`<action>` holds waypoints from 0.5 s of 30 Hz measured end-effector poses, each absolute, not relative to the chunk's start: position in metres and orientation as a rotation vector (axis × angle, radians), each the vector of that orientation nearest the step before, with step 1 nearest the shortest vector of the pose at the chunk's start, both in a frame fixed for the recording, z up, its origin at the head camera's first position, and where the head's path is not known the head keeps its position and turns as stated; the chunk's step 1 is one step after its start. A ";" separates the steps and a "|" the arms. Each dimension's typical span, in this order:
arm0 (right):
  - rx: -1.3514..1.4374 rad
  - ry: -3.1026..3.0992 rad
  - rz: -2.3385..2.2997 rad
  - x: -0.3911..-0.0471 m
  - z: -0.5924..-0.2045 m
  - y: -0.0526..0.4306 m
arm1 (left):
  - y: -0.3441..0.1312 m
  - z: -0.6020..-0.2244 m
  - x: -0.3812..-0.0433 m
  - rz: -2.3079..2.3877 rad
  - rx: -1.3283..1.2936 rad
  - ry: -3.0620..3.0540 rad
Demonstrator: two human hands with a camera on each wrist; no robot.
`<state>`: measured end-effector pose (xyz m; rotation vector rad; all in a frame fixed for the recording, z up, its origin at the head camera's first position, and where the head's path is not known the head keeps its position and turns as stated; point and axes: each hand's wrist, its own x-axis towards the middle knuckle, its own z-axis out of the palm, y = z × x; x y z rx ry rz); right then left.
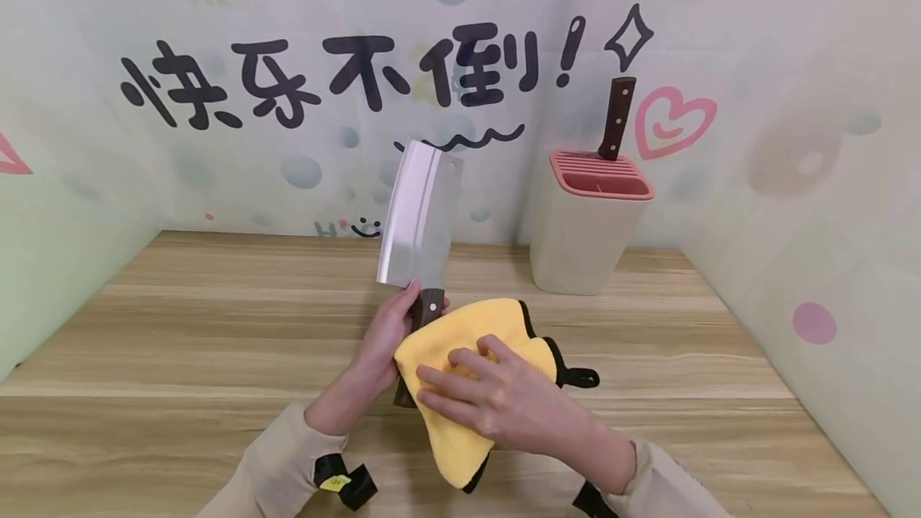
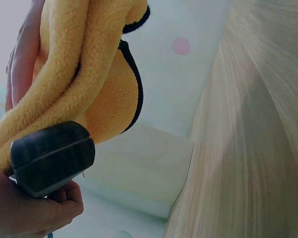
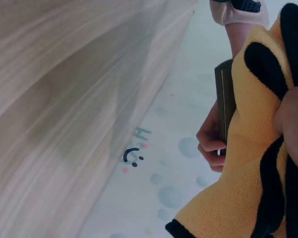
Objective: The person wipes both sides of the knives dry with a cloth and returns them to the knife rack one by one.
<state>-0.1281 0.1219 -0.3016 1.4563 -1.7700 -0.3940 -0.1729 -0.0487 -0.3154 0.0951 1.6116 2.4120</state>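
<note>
My left hand [image 1: 383, 336] grips the dark riveted handle [image 1: 429, 306] of a cleaver, its broad steel blade [image 1: 423, 214] pointing up and away over the table. In the left wrist view the handle's butt end [image 2: 53, 157] sticks out beside the fingers. A yellow cloth [image 1: 496, 322] with black edging and a black loop lies over the lower handle. My right hand [image 1: 496, 400] holds this cloth against the handle, fingers spread across its top; the thumb is hidden. From the right wrist, the cloth [image 3: 253, 163] covers one side of the handle [image 3: 223, 99].
At the back right stands a white knife block [image 1: 586, 242] with a pink slotted top. Another dark-handled knife [image 1: 617, 118] is upright in it. The wood-grain table [image 1: 180, 326] runs back to a printed wall [image 1: 288, 182], with more wall at both sides.
</note>
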 end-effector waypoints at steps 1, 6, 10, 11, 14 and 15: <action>1.451 -1.774 -0.397 -0.129 -0.301 0.122 | -0.049 -0.316 -0.173 2.415 0.085 1.624; 1.420 -1.804 -0.403 -0.133 -0.300 0.123 | -0.049 -0.318 -0.172 2.426 0.066 1.656; 1.393 -1.836 -0.392 -0.137 -0.299 0.123 | -0.049 -0.319 -0.172 2.410 0.055 1.729; 1.387 -1.850 -0.386 -0.138 -0.299 0.122 | -0.048 -0.320 -0.171 2.403 0.053 1.750; 1.369 -1.886 -0.372 -0.141 -0.298 0.122 | -0.048 -0.321 -0.171 2.390 0.049 1.781; 1.367 -1.904 -0.357 -0.141 -0.297 0.121 | -0.048 -0.321 -0.170 2.388 0.053 1.789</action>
